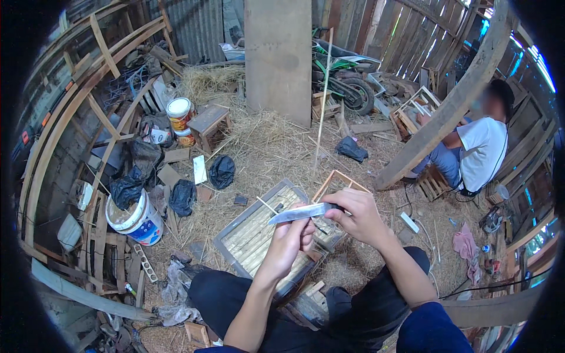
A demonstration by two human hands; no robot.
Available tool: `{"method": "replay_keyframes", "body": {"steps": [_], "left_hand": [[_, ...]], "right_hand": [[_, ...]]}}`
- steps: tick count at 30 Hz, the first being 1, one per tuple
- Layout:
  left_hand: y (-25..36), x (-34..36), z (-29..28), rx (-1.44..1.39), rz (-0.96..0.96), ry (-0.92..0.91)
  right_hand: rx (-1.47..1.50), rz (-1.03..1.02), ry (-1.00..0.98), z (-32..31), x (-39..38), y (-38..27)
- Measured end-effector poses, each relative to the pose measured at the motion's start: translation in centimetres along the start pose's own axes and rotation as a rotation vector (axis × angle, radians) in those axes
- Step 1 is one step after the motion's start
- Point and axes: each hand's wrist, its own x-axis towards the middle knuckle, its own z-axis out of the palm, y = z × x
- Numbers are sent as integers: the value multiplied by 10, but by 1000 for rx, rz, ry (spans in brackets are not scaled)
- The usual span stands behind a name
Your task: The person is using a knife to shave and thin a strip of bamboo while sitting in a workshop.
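Observation:
A knife (300, 213) with a broad grey blade and a dark handle is held level above my lap, its tip toward the left. My right hand (357, 216) is closed round the handle. Just under the blade, my left hand (285, 244) has its fingers curled and its thumb close against the metal. The blade covers part of those fingers, so what they pinch is hidden. A thin pale stick (268, 204) shows just beyond the left hand; I cannot tell whether it is held. Below both hands lies a slatted wooden panel (241, 238) with a grey frame.
A small wooden frame (335, 176) stands beyond my hands. To the left are a white bucket (147, 226), black plastic bags (222, 172) and a stool (209, 123). A person (482, 141) sits at right behind a slanting post (447, 117). A motorbike (347, 76) stands at the back.

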Motion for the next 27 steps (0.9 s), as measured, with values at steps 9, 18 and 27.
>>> {"method": "replay_keyframes", "body": {"steps": [9,18,27], "left_hand": [[-1,-1,0,3,22,-18],[-6,-4,4,-126,30,-48],[-12,-7,4,-42,19,-92]], "right_hand": [[30,-61,-54,3,1,3],[103,-79,-65,5,-2,-1],[105,-150,-56,3,0,-9]]}}
